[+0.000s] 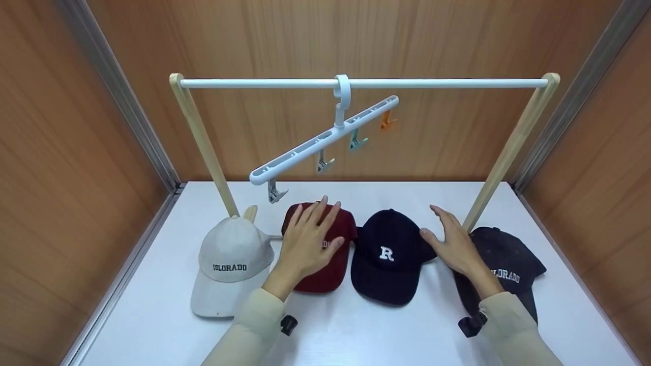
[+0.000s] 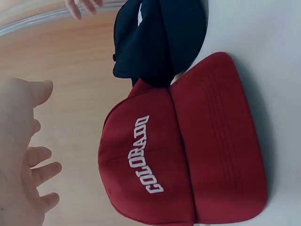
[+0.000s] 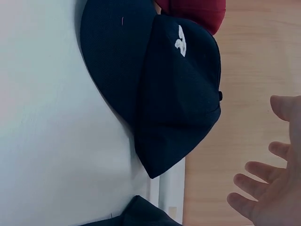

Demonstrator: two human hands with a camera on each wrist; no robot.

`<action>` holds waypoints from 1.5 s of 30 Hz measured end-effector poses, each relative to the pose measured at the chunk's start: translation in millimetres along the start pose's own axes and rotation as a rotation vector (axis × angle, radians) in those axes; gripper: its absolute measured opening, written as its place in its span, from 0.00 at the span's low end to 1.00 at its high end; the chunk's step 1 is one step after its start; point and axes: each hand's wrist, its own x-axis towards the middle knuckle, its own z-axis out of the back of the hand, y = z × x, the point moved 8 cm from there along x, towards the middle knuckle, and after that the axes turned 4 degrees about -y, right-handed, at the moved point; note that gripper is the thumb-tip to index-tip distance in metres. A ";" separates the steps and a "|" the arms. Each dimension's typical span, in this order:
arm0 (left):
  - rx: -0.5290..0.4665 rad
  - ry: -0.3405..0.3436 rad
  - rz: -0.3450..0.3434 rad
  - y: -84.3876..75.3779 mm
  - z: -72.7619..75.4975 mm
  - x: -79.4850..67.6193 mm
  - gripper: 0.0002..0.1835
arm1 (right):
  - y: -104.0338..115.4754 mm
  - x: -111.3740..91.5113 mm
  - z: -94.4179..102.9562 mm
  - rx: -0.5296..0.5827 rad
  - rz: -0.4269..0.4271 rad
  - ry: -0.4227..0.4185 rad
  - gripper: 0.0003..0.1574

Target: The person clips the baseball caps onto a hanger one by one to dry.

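Note:
My left hand (image 1: 307,241) is held over the red cap (image 2: 141,160), fingers spread and nothing in them; the left wrist view shows a gap between hand and cap. My right hand (image 1: 454,246) hovers between the navy cap (image 1: 389,274) with a white R and the black cap (image 1: 501,254), also holding nothing. At the left end of the row lies a light grey cap (image 1: 234,249) lettered COLORADO. Above the caps a pale blue hanger (image 1: 300,152) hangs slanted from a white rod (image 1: 447,83), with several small clips along its underside.
Wooden posts (image 1: 206,145) hold up the rod on both sides. The caps lie in a row on a white table (image 1: 330,335). Wood-grain panels (image 1: 447,40) close in the back and sides, with metal strips (image 1: 129,101) at the corners.

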 end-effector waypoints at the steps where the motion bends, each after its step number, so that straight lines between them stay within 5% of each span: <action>1: -0.002 0.005 0.002 -1.2 -1.2 0.6 0.39 | -0.1 0.6 -0.9 0.011 0.002 -0.004 0.44; 19: -0.096 0.044 0.019 -22.9 -18.6 9.6 0.38 | -4.4 16.1 -25.5 0.117 -0.024 -0.049 0.37; 45: -0.141 0.087 0.025 -39.8 -33.2 13.9 0.38 | -21.0 36.5 -61.5 0.217 -0.184 0.055 0.34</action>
